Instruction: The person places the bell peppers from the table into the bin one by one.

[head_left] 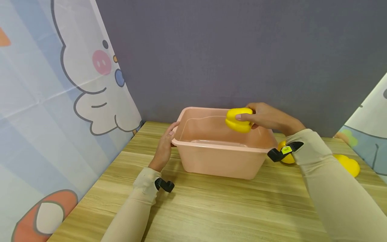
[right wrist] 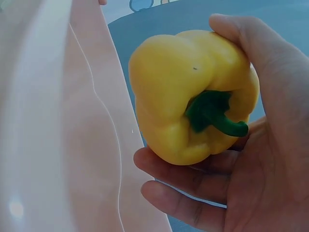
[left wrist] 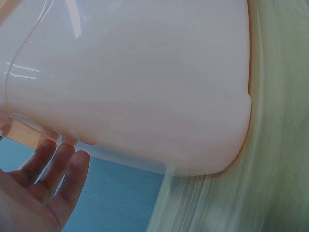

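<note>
A: Which step do we record?
B: Placing, we judge: our right hand (head_left: 266,116) holds a yellow pepper (head_left: 237,126) above the tub (head_left: 220,162), toward its back right corner. The tub stands near the back edge of the desk (head_left: 199,205).
A: And the next move?
B: In our view, it calls for lowering the pepper inside the rim before we loosen our hold; a release up here could bruise it or bounce it.
A: State of the right fingers (right wrist: 186,174)?
B: Clamped on the pepper, thumb (right wrist: 248,36) opposite. They part only to the fruit's width; one lower finger sits away from it. The green stalk (right wrist: 217,116) faces our palm side.
A: And the left hand (head_left: 164,145)?
B: At the tub's left rim. Its fingers are apart and nearly straight, touching the tub; we cannot tell how hard they press.
A: Anything else on the desk?
B: One yellow thing (head_left: 288,159) just right of the tub, partly behind our right wrist, and a second yellow piece (head_left: 348,165) near the desk's right edge. Both are partly hidden.
</note>
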A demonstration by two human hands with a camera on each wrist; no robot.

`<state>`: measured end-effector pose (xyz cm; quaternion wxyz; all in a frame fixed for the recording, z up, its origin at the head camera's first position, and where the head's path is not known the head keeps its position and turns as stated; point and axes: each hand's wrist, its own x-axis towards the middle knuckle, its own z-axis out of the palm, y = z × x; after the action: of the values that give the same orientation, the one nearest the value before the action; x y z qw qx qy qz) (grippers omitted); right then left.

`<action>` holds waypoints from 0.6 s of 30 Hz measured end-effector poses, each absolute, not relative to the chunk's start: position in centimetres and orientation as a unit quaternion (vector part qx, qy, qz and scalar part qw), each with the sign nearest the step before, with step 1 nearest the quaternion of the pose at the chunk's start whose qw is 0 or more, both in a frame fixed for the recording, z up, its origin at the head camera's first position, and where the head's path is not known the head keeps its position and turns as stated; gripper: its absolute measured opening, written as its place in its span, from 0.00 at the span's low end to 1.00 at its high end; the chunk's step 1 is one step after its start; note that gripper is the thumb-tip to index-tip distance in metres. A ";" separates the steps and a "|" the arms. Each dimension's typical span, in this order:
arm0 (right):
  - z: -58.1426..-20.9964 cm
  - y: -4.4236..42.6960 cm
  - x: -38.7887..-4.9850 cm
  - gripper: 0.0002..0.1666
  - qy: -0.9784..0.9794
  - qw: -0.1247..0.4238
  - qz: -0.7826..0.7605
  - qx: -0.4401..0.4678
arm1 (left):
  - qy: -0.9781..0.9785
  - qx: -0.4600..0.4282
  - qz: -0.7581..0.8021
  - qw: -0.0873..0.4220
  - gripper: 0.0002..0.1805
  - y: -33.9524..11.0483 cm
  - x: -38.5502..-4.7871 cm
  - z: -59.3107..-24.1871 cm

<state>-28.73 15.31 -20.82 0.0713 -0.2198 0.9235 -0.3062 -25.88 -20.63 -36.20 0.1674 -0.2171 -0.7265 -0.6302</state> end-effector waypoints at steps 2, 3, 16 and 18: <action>-20.7 15.1 -28.9 0.40 0.924 0.075 -0.304 -0.220 | -0.727 -0.218 -0.629 0.169 0.29 -20.6 -25.9 -36.2; -20.7 15.0 -29.0 0.40 0.924 0.076 -0.302 -0.221 | -0.727 -0.218 -0.629 0.169 0.29 -20.7 -25.9 -36.2; -20.8 14.1 -29.9 0.40 0.922 0.087 -0.293 -0.239 | -0.727 -0.214 -0.630 0.172 0.29 -20.6 -26.0 -36.3; -20.9 14.1 -30.1 0.40 0.923 0.088 -0.290 -0.238 | -0.727 -0.214 -0.630 0.171 0.29 -20.6 -26.0 -36.3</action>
<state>-30.06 14.08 -20.88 0.0881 -0.2382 0.9227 -0.2901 -25.97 -20.58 -36.27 0.1710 -0.2137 -0.7269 -0.6298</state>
